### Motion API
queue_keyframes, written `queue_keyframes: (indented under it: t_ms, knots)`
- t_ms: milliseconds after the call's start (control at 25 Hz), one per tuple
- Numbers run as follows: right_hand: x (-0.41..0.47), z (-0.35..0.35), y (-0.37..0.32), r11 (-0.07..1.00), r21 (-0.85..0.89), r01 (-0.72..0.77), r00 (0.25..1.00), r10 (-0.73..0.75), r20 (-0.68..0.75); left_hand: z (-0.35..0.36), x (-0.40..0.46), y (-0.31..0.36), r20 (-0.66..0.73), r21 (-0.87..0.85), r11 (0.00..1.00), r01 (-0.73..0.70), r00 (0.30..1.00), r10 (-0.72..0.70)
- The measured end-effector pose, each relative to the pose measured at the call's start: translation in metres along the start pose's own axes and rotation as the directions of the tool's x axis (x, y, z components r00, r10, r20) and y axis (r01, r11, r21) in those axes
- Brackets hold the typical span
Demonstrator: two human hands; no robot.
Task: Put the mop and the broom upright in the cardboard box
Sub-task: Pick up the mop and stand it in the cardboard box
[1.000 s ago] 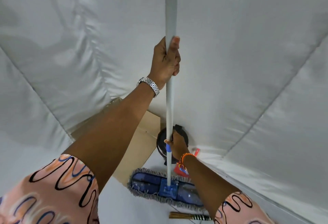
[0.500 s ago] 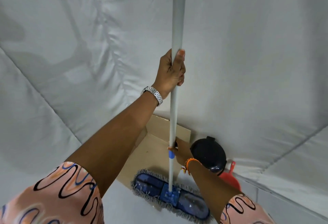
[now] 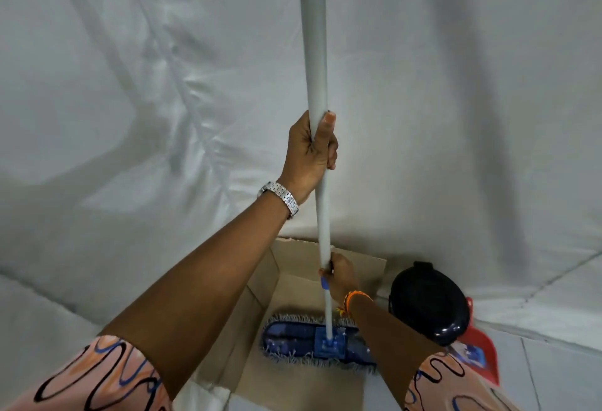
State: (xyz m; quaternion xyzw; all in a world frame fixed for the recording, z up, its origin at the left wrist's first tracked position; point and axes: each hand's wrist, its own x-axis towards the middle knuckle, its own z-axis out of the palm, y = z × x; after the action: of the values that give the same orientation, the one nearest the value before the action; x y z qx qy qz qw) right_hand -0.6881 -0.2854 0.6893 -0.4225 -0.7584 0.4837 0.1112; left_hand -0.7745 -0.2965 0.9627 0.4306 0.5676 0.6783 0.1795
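The mop stands nearly upright, its long grey handle (image 3: 314, 52) running from the top edge down to a flat blue fringed head (image 3: 293, 342). My left hand (image 3: 311, 153) grips the handle halfway up. My right hand (image 3: 340, 275) holds it low, just above the blue joint. The mop head hangs over the open cardboard box (image 3: 260, 283), which sits on the floor against the white sheet. Whether the head touches the box floor I cannot tell. The broom is out of view.
A black round bin (image 3: 426, 303) stands right of the box, touching a red dustpan (image 3: 482, 355) behind it. White draped sheeting (image 3: 130, 117) covers the wall. Pale floor tiles (image 3: 553, 374) show at the lower right.
The mop has moved left and forward, from the floor in front of the box to over the box opening. Both hands kept their grip on the handle. The broom on the floor left the view.
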Motion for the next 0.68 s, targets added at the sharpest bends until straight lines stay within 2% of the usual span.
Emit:
queue_keyframes:
  t_ms: [160,280,480,680]
  knots:
    - [0.069,0.046,-0.01,0.986,0.092,-0.14,0.989,0.143,-0.026,-0.04,0.043,-0.059,0.021,-0.028,1.0,0.014,1.0,-0.014]
    - [0.11,0.065,-0.012,0.974,0.019,-0.224,0.972,0.225,-0.068,-0.058,0.07,-0.104,0.037,-0.041,0.999,0.01,0.999,-0.009]
    - [0.169,0.087,0.0,0.985,0.015,-0.172,0.978,0.172,-0.114,-0.075,0.128,-0.158,0.028,-0.073,0.997,-0.004,1.0,0.006]
    - [0.207,0.08,-0.004,0.985,0.058,-0.165,0.966,0.173,-0.194,-0.064,0.186,-0.169,0.116,-0.071,0.997,0.04,0.993,-0.031]
